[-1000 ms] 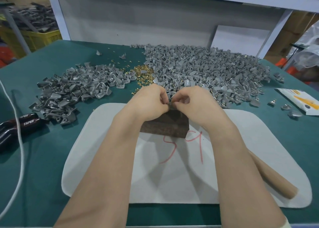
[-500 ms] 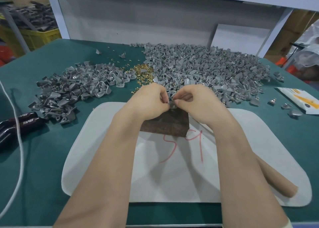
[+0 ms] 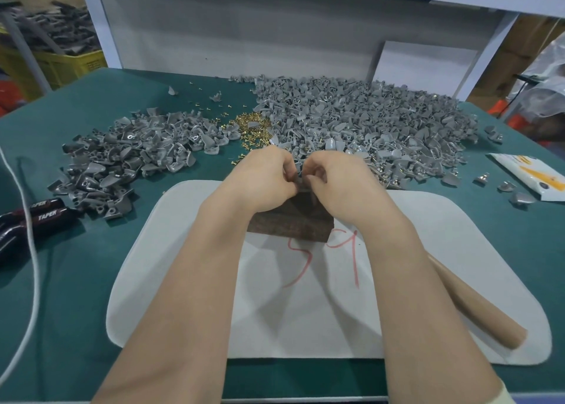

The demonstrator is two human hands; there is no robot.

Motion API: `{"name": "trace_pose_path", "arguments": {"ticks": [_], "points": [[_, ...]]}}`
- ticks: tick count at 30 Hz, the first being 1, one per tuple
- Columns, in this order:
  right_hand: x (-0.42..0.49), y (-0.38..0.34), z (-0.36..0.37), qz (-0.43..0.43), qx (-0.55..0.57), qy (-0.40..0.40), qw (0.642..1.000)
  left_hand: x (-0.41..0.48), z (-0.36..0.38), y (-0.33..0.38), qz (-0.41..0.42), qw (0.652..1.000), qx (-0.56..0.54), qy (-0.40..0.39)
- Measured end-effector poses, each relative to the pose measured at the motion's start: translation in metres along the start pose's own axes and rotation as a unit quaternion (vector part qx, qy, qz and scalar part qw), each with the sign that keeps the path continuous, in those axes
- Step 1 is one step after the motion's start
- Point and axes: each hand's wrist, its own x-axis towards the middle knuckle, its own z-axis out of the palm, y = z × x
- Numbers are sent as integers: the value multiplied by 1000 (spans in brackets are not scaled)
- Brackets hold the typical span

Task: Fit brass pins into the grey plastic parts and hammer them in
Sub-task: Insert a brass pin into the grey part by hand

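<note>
Head view: our left hand (image 3: 263,179) and right hand (image 3: 339,183) stay pressed together over the brown block (image 3: 293,224) on the white mat (image 3: 305,318), much as a second ago. Their fingers are curled, pinching a small grey part (image 3: 301,178) between them; any pin there is hidden. The brass pins (image 3: 250,127) lie unmoved beyond, between the smaller heap (image 3: 128,156) and the larger heap (image 3: 360,119).

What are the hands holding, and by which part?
The left hand and right hand pinch a small grey part between fingertips; the exact spot is hidden.
</note>
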Motion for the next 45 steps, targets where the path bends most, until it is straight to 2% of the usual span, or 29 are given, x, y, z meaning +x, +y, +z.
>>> {"name": "trace_pose_path", "arguments": {"ticks": [12,21,24,27,29,30,32,34,36,39,41,43,45], "points": [[0,-8,-5,15,-43,-35,998,-2,-1,2,-1,1000,-3,-1],[2,8,-1,6,35,-22,999,-1,0,0,2,1000,-4,5],[1,14,-5,26,110,-30,993,-2,0,1,3,1000,-9,6],[-2,18,-9,92,192,23,977,-3,-1,1,5,1000,-8,5],[-4,25,-14,138,120,87,979,-3,-2,1,6,1000,-11,2],[-6,30,-18,158,66,93,981,-3,-2,0,7,1000,-12,1],[-11,36,-25,207,-14,14,978,-3,-2,0,6,1000,-13,0],[-14,38,-24,235,-35,-102,966,-4,-2,1,2,1000,-10,-3],[-13,36,-19,228,-41,-155,960,-4,-3,1,-4,1000,-4,-5],[-10,38,-16,220,-1,-127,967,-6,-4,3,-12,1000,5,-7],[-9,44,-16,230,67,-98,966,-6,-4,3,-18,1000,14,-5],[-11,47,-16,239,143,-52,959,-6,-5,3,-23,1000,20,0],[-11,50,-16,228,161,6,960,-7,-5,4,-25,999,21,1]]}}
